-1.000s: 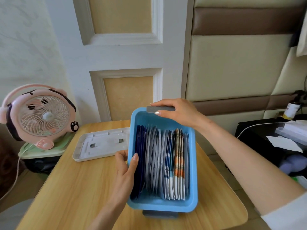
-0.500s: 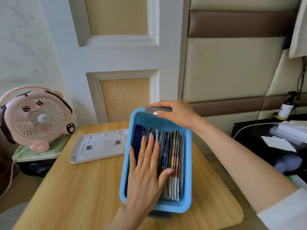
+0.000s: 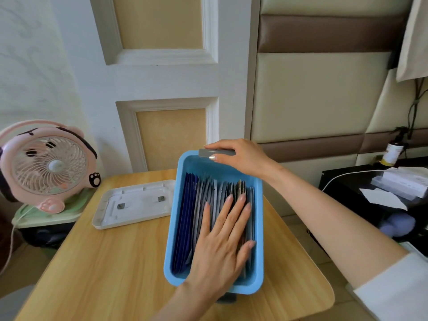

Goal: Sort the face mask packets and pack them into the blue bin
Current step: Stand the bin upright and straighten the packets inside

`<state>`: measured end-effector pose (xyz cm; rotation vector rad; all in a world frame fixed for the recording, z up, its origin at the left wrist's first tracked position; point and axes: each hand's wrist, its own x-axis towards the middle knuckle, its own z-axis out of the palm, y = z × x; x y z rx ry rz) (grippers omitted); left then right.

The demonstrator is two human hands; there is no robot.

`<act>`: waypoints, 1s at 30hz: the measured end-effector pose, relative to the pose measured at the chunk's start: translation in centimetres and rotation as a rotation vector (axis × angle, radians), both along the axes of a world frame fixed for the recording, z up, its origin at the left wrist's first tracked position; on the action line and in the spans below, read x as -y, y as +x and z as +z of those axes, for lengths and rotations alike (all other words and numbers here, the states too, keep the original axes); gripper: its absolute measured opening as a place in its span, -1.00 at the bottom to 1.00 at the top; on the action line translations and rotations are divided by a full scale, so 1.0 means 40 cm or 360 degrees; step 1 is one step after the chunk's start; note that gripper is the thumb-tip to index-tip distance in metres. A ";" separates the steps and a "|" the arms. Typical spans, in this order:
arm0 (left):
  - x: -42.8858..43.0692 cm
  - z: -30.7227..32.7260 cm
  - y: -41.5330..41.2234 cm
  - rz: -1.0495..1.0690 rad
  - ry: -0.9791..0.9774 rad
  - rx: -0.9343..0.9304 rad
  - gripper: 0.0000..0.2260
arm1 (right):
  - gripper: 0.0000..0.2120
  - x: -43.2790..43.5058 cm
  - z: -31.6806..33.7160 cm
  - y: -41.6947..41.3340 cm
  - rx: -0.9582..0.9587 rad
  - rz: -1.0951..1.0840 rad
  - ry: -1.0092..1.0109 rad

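Presses left hand [image 3: 220, 246], fingers straight, flat onto face mask packets [image 3: 196, 205] standing on edge in blue bin [image 3: 172, 228], lower centre of frame. Grips grey handle [image 3: 204, 152] on bin's far rim with right hand [image 3: 240, 156], fingers curled round it. Just left of bin, white lid [image 3: 139, 202] on wooden table [image 3: 104, 274].

I am in a home, likely a bedroom: a padded cream-and-brown wall [image 3: 312, 96] at two o'clock, a white panelled door [image 3: 162, 77] at twelve, a pink cartoon-animal fan [image 3: 48, 167] at nine, and a small wooden table [image 3: 115, 262] before me.
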<state>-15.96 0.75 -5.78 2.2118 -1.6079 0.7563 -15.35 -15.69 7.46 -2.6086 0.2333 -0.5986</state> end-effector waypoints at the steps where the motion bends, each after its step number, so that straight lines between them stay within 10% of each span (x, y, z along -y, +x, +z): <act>1: -0.008 0.006 0.006 -0.0059 -0.0074 -0.0030 -0.48 | -0.65 0.003 0.001 -0.003 -0.0018 -0.0012 0.0006; 6: -0.126 0.037 0.082 0.0207 -0.0832 -0.0419 -0.56 | -0.64 0.016 0.002 -0.020 -0.0013 -0.0213 -0.0309; 9: -0.180 0.014 0.150 0.0660 -0.0658 -0.1410 -0.49 | -0.63 0.053 -0.014 -0.030 -0.0074 -0.0463 -0.0392; 13: -0.192 0.008 0.140 0.0436 -0.0362 -0.2335 -0.65 | -0.57 0.130 -0.055 -0.072 -0.0291 -0.0795 -0.0260; 20: -0.154 0.071 0.161 0.0342 -0.0678 -0.2186 -0.78 | -0.59 0.147 -0.166 -0.240 -0.1171 -0.0707 0.0552; 30: -0.180 0.069 0.179 0.0577 -0.0579 -0.1738 -0.83 | -0.50 0.114 -0.152 -0.286 -0.1234 -0.0252 0.1054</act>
